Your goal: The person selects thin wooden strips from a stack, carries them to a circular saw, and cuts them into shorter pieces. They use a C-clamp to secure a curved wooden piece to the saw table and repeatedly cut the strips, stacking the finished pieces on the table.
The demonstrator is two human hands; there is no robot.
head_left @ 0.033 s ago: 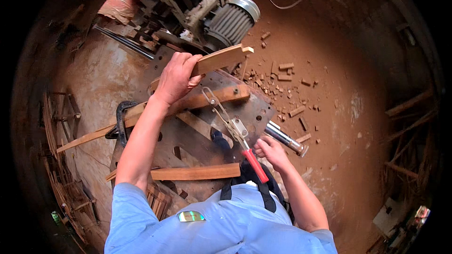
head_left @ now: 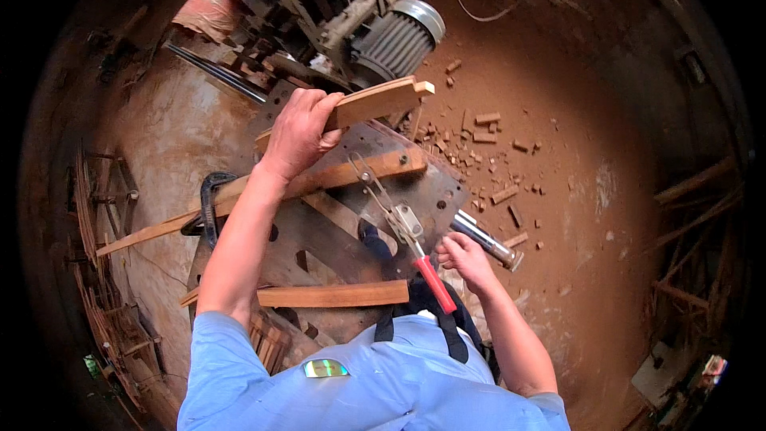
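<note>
Left hand (head_left: 299, 134): at 10 o'clock, knuckles up, grips a notched wooden board (head_left: 375, 102), spanning 10 to 1 o'clock over the metal table (head_left: 423, 191). Right hand (head_left: 465, 262): at 4 o'clock, fingers curled beside the red-handled clamp (head_left: 407, 222); whether it holds anything, cannot tell.

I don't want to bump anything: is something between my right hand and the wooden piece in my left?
Seen from above, the curved wooden bar, at its right end, lies between your right hand and the wooden piece in your left hand; whether it rises high enough to block can't be told.
</note>
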